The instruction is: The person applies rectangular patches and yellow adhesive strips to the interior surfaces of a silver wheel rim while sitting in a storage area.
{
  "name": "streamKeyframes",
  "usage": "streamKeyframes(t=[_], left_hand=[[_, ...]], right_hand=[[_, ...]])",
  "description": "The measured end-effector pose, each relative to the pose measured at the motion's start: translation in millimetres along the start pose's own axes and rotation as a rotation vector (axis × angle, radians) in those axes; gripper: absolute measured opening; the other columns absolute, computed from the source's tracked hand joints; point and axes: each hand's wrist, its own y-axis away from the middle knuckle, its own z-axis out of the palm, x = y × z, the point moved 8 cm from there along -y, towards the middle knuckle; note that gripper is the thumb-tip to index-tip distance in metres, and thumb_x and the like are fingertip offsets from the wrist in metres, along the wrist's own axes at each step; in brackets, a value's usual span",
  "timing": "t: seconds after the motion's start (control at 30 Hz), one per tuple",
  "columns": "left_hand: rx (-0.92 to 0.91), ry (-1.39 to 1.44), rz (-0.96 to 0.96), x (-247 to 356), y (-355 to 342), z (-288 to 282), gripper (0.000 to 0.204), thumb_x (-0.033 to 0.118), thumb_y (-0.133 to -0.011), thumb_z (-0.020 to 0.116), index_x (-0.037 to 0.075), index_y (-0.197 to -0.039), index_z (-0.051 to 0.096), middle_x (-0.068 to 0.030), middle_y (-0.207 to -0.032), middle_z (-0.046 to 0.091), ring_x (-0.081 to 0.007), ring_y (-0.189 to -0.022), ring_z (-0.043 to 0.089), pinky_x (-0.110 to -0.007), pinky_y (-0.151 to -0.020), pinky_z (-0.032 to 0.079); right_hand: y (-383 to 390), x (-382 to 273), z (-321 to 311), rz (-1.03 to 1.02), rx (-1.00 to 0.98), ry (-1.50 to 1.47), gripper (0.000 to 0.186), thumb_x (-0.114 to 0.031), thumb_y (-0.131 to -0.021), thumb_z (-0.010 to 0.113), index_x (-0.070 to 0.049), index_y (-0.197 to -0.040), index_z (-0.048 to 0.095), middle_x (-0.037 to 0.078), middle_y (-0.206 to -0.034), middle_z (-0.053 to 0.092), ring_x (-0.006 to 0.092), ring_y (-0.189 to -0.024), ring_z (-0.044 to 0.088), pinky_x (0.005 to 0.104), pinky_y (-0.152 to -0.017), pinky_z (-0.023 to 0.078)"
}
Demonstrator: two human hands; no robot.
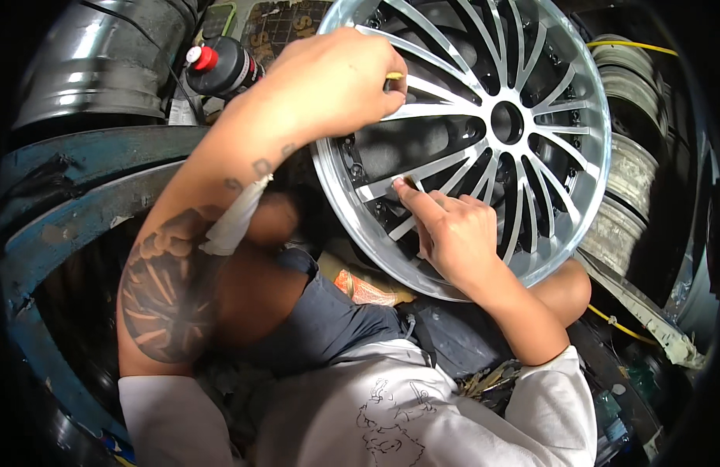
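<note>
A multi-spoke alloy wheel rim [506,92] with bright spoke faces and dark gaps lies tilted in front of me, over my lap. My left hand [348,82] is closed above the rim's left edge, around a small thing with a yellow tip; most of it is hidden by my fingers. Below it, my right hand [461,233] has its index finger reaching to the face of a lower-left spoke, the other fingers curled. A small dark edge shows by that fingertip, too little to name. A white strip [239,218] hangs by my left forearm, apparently stuck to it.
A dark bottle with a red and white cap [206,58] stands upper left, near a large metal drum-shaped wheel [91,66]. Curved blue, worn metal [87,163] runs along the left. More wheel barrels [628,163] are stacked at right, beside a yellow cord [632,47]. An orange packet [364,288] lies below the rim.
</note>
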Motion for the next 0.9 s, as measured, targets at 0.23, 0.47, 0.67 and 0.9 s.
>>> streamKeyframes(t=[0.23,0.47,0.67,0.9], left_hand=[[0.013,-0.037,-0.012,1.3,1.8,1.4,0.026,0.031,-0.089,0.071,0.012,-0.104,0.079,-0.0151,-0.089,0.075,-0.0345,-0.087,0.073,-0.043,-0.081,0.057],[0.034,-0.023,-0.021,1.7,-5.2,-4.2,0.026,0.032,-0.089,0.071,0.013,-0.104,0.08,-0.0135,-0.077,0.073,-0.0294,-0.076,0.073,-0.041,-0.076,0.056],[0.02,-0.024,-0.023,2.0,-7.1,0.6,0.027,0.033,-0.088,0.07,0.011,-0.103,0.08,-0.0161,-0.095,0.076,-0.0365,-0.093,0.073,-0.044,-0.085,0.057],[0.002,-0.011,-0.042,-3.4,-5.9,5.6,0.028,0.032,-0.088,0.07,0.011,-0.104,0.08,-0.0162,-0.094,0.076,-0.0362,-0.092,0.073,-0.045,-0.085,0.057]], right_hand=[[1.2,43.7,-70.0,0.183,0.427,-0.5,0.022,0.001,-0.09,0.076,0.001,-0.113,0.075,0.012,-0.095,0.079,0.0164,-0.066,0.072,0.0291,-0.06,0.057],[-2.6,14.4,-34.0,-0.038,0.127,-0.248,0.024,-0.014,-0.08,0.077,-0.009,-0.094,0.059,0.009,-0.079,0.063,0.0315,-0.065,0.065,0.044,-0.06,0.052],[-4.1,3.3,-22.9,-0.068,0.108,-0.075,0.018,-0.011,-0.085,0.078,-0.008,-0.098,0.066,0.008,-0.074,0.058,0.0308,-0.06,0.06,0.0409,-0.056,0.05],[-5.6,-9.0,-7.7,-0.137,0.085,0.155,0.037,-0.012,-0.081,0.077,-0.015,-0.118,0.077,0.002,-0.069,0.059,0.0211,-0.056,0.06,0.0341,-0.053,0.044]])
